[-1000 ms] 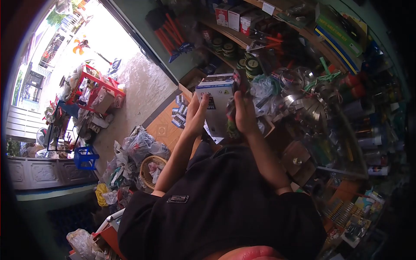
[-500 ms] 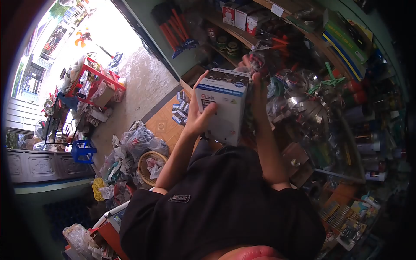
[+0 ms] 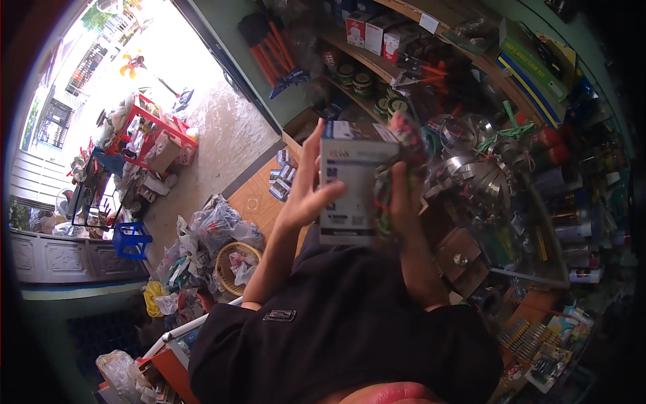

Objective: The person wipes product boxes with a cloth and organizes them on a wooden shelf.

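Red logo point(image 3: 339, 153) on the held box point(image 3: 358, 192) looks like "eLink", kinda blurry; lettering on the green box point(image 3: 526, 59) up and right of it is too small to read

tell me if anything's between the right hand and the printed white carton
Yes: a patterned red and green cloth lies between the right hand and the printed carton, at its right side. Nothing visible separates the left hand from the carton.

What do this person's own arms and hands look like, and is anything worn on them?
The left hand and right hand show no gloves, and both forearms are bare. The short sleeves are black, matching the shirt, which bears a small rectangular label.
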`<state>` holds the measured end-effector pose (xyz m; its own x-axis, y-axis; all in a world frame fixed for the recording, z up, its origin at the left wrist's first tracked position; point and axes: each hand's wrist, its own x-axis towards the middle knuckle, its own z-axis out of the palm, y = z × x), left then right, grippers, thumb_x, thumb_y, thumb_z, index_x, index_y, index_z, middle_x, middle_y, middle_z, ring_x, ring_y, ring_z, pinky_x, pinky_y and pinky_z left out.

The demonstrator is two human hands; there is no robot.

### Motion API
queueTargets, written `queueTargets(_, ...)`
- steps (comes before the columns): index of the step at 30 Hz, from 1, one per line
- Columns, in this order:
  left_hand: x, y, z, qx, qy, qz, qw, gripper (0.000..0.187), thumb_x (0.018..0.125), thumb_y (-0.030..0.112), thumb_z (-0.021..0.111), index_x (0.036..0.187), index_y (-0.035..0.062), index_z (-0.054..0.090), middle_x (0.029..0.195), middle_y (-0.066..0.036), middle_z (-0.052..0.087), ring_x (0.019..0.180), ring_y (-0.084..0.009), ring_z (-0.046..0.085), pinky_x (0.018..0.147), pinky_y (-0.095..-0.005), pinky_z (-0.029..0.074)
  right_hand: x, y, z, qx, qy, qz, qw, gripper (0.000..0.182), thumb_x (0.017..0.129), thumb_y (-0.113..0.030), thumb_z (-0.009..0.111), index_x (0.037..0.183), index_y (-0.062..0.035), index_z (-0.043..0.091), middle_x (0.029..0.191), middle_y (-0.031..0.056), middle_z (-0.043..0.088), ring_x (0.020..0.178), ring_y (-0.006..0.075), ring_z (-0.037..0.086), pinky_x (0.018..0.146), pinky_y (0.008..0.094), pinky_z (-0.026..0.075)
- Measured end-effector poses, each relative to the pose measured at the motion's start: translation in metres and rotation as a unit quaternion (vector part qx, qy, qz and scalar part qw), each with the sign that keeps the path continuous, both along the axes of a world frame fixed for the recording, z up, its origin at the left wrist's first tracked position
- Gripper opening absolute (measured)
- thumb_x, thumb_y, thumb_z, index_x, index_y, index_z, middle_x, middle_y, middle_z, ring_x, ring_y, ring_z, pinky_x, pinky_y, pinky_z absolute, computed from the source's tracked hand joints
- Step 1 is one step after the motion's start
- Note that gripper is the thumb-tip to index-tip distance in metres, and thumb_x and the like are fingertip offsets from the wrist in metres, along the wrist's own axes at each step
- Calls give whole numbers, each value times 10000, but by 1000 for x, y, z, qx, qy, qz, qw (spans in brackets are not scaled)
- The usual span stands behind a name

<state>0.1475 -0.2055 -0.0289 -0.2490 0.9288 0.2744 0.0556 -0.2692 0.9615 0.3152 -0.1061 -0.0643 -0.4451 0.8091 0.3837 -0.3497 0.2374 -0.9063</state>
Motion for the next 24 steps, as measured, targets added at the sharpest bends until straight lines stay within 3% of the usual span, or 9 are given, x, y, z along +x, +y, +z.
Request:
queueTargets(1,8,-4,7,0,-1,-1,1000,1063,910,483,684,1687,46,105,1609,-219,371,1504,-321,371,1216,-468,296,4,7,5,0,-1,-1,1000,399,1138,-268,473,1397,23,560,1354,129,637,1233,197,591,1046,347,452)
queueTargets(3,22,-8,16,-48,-5,-21,999,1199,834,565,705,1682,33,45,1598,-243,367,1499,-360,358,1209,-475,297,10,21,14,-252,146,43,956,426,1122,-337,524,1375,1,575,1308,107,646,1194,167,610,1008,329,482)
queueTargets(6,29,-8,2,-11,-87,-24,996,1202,807,539,717,1682,32,67,1591,-240,371,1478,-353,379,1198,-463,307,-1,29,0,-212,214,-8,954,411,1100,-413,561,1238,-36,648,1111,41,683,982,107,641,828,275,517)
queueTargets(8,28,-5,1,0,-142,-26,990,1207,785,503,735,1681,39,73,1561,-238,399,1427,-346,438,1174,-458,351,4,1,2,-218,110,-119,962,387,1098,-423,563,1161,-53,656,1003,-12,654,874,72,612,750,253,505)
queueTargets(10,27,-9,7,9,-283,-7,959,1204,776,501,738,1680,47,85,1506,-232,442,1375,-334,490,1133,-458,406,19,-11,-27,-9,-165,-155,974,400,1108,-383,549,1218,-16,661,1077,17,682,960,100,634,831,281,518)
queueTargets(13,5,-14,4,72,-308,17,949,1128,829,418,723,1683,74,72,1399,-234,539,1195,-327,647,955,-446,580,10,-37,4,-176,-43,-57,982,357,1100,-320,573,1230,0,663,1128,34,698,1039,99,642,880,273,514)
queueTargets(18,-17,-8,-9,254,-422,-98,865,947,987,391,592,1680,75,30,1384,-266,595,1129,-331,708,921,-437,630,13,-36,-2,-147,6,-15,989,291,1076,-222,623,1245,10,666,1090,32,698,1014,96,632,888,273,508)
queueTargets(20,-12,-5,0,307,-380,-11,873,653,1053,441,484,1449,-78,477,1336,-288,635,1101,-352,714,840,-447,635,25,-12,-16,-351,-171,71,918,452,1037,-222,682,1392,37,576,1254,95,671,1123,136,612,979,330,499)
queueTargets(24,-13,-6,3,283,-407,56,867,690,1042,460,497,1506,-44,421,1340,-258,628,1087,-332,712,864,-448,626,45,20,-31,-27,-147,36,988,701,949,-261,785,1493,40,462,1435,159,576,1290,193,556,1077,369,461)
